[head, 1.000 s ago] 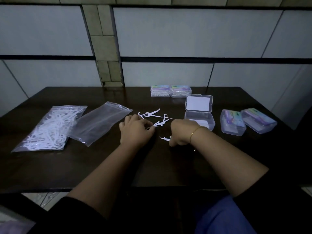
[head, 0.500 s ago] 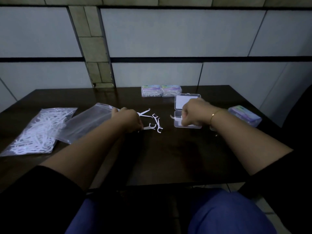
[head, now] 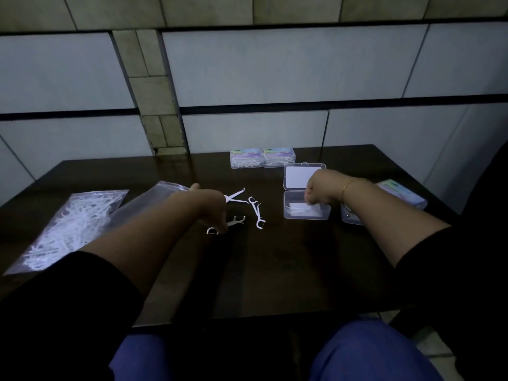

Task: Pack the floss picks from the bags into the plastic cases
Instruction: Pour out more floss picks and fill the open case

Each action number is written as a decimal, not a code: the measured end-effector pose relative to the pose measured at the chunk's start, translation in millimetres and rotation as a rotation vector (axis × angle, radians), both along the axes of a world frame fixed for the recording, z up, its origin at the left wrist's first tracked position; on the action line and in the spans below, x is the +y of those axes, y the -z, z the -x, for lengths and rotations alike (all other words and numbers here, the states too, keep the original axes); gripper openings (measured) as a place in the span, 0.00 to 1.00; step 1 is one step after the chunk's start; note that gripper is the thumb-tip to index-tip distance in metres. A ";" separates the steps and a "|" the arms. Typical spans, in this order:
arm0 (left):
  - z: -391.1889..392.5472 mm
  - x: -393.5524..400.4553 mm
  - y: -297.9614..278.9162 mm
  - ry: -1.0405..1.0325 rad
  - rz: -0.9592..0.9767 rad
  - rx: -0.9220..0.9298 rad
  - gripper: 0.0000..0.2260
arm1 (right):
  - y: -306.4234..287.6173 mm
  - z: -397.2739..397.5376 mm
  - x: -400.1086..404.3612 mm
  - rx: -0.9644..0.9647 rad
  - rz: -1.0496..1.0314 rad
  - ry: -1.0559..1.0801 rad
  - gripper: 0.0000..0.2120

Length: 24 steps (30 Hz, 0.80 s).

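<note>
The left hand [head: 213,209] pinches a floss pick [head: 211,231] among the loose picks [head: 257,211] left of the open case [head: 306,210]. The right hand [head: 321,192] hovers curled over that case; whether it holds anything, I cannot tell.

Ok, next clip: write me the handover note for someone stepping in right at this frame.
Left hand: fingers curled down on loose picks at table centre, gripping one.
Right hand: curled over the open case; what it holds is hidden.
Done: a few picks in the open case; two filled cases at the back edge.
Left: loose picks, the full bag at far left; beside it the emptier bag. Closed cases lie right of the right arm, contents unclear.
</note>
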<state>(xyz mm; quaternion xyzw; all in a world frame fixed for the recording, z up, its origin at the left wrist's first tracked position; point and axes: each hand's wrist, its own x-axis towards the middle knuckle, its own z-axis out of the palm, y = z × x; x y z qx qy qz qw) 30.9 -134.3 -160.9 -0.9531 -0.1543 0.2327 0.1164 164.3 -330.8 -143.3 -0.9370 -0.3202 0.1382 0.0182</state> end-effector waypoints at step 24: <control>-98.2 -88.1 -21.4 0.294 0.284 -0.345 0.10 | -12.2 1.8 -56.5 0.021 -0.312 -0.086 0.10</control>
